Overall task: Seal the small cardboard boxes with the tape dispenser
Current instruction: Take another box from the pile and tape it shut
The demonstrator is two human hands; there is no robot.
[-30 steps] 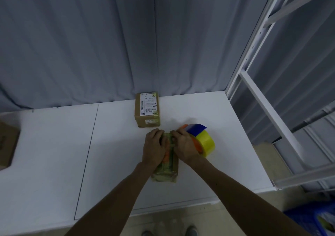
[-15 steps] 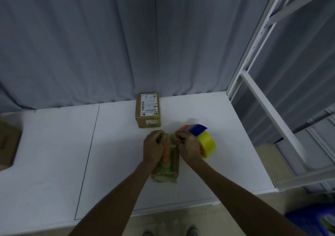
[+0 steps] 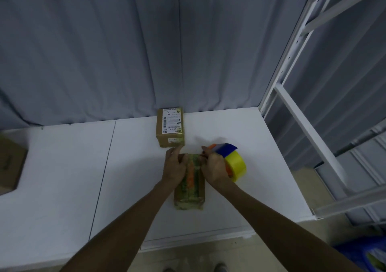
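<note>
A small cardboard box (image 3: 189,188) lies on the white table (image 3: 62,177), in its right half and closer to the front edge than to the back. Its top is banded lengthwise with glossy tape, and an orange streak shows through. The left hand (image 3: 174,168) holds the box by its far left side, the fingers (image 3: 175,151) curled round that end and close together. The right hand (image 3: 215,170) grips the tape dispenser (image 3: 230,158), its fingers (image 3: 207,153) wrapped round the orange handle. The dispenser's nose is at the far right corner of the box, while its blue guard and yellow roll (image 3: 237,164) hang out toward the table's right edge. Whether the tape is touching the cardboard there I cannot tell.

Just beyond the hands, near the back edge, stands a second box (image 3: 170,129) with a white shipping label on top, close to the held box but apart from it. A third box (image 3: 10,165) sits at the left edge, partly cut off from sight. A grey curtain (image 3: 104,52) hangs behind the table, and a white metal frame (image 3: 302,129) rises at the right back corner.
</note>
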